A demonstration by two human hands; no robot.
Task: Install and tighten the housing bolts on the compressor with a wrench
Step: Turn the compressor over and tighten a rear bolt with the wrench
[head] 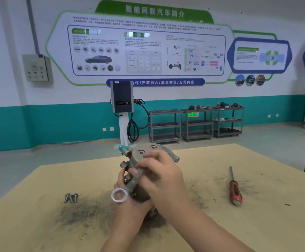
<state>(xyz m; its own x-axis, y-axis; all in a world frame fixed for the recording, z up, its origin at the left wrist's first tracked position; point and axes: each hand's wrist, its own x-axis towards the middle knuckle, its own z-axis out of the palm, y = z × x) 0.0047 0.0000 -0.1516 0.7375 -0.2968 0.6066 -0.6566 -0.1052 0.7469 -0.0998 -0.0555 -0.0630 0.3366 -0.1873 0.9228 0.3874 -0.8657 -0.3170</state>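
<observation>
The compressor stands on the table, braced by the left hand, fingers curled round its near side. The right hand grips the wrench, fingers clamped on the shank. Hazard: the working end is hidden under those fingers; poor seating could round a bolt. Spare bolts lie left of both hands.

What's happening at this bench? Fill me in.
A person is working on a compressor standing on a wooden table. The left hand steadies its body from below while the right hand holds a wrench against the housing. Loose bolts lie to the left, so more remain to be installed. An orange-handled screwdriver lies unused to the right.
</observation>
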